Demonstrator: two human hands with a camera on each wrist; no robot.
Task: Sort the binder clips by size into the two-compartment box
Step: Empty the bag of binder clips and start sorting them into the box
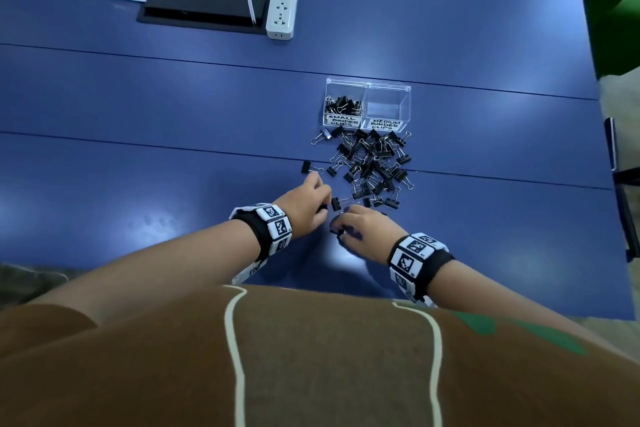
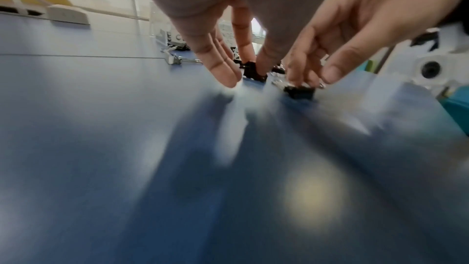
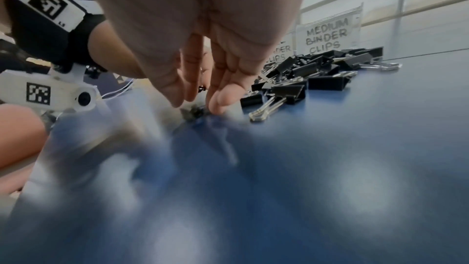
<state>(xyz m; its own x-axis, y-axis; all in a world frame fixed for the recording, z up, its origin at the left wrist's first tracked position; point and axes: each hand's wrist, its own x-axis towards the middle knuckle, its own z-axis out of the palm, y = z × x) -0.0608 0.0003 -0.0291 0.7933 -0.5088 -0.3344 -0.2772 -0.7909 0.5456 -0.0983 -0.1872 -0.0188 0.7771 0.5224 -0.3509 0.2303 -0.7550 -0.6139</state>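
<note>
The clear two-compartment box [image 1: 367,104] stands on the blue table. Its left half, labelled small, holds several black clips; its right half, labelled medium [image 3: 327,35], holds none. A heap of black binder clips [image 1: 372,163] lies in front of it. At the heap's near edge my left hand [image 1: 320,206] pinches a small black clip [image 2: 253,71] between thumb and forefinger, low on the table. Beside it my right hand [image 1: 341,227] pinches another small clip [image 2: 299,90] against the tabletop, also seen blurred in the right wrist view [image 3: 193,112]. Between the hands lies a loose clip [image 1: 336,203].
A single clip [image 1: 306,167] lies left of the heap. A white power strip [image 1: 282,9] and a black cable hatch [image 1: 204,5] sit far back on the left. The table's right edge [image 1: 595,80] borders a green floor.
</note>
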